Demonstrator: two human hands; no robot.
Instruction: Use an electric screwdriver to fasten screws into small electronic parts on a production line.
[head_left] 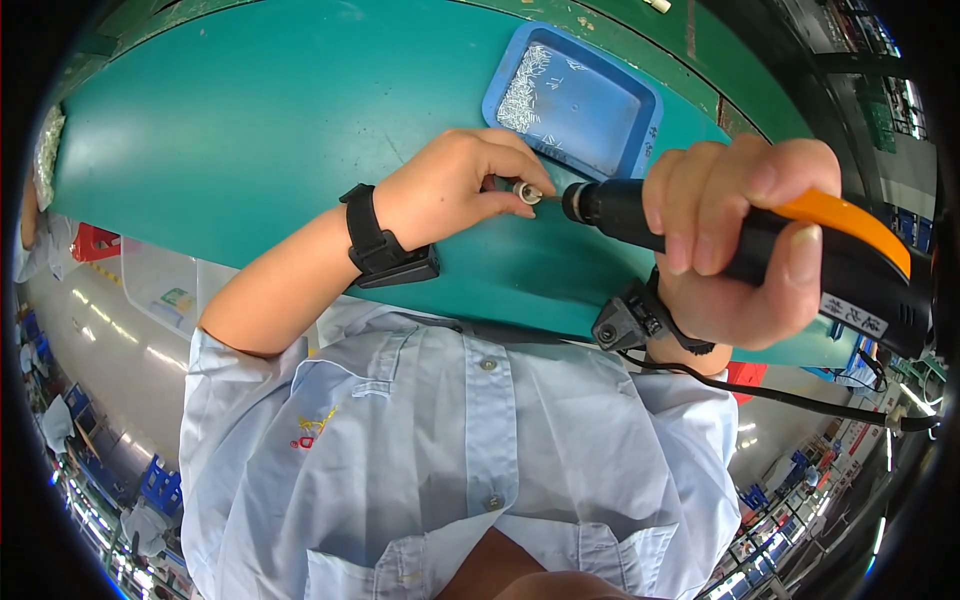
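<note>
Above the green tabletop, my left hand (450, 185) pinches a small round metal part (528, 194) between thumb and fingers; the rest of that part is hidden by the fingers. My right hand (730, 240) is wrapped round the body of a black electric screwdriver (625, 208), which has an orange lever (850, 232) along its top. The screwdriver lies almost level and points left, its bit at the metal part. Whether the bit touches it I cannot tell. Just beyond my left hand sits a blue tray (648, 104) with many small silvery pieces, apparently screws (523, 92), heaped at its left side.
The green table (250, 130) spreads to the left, with a raised green ledge (690, 60) along its far side. A black cable (780, 395) runs below my right wrist. Clear plastic bagging (47, 155) lies at the far left edge.
</note>
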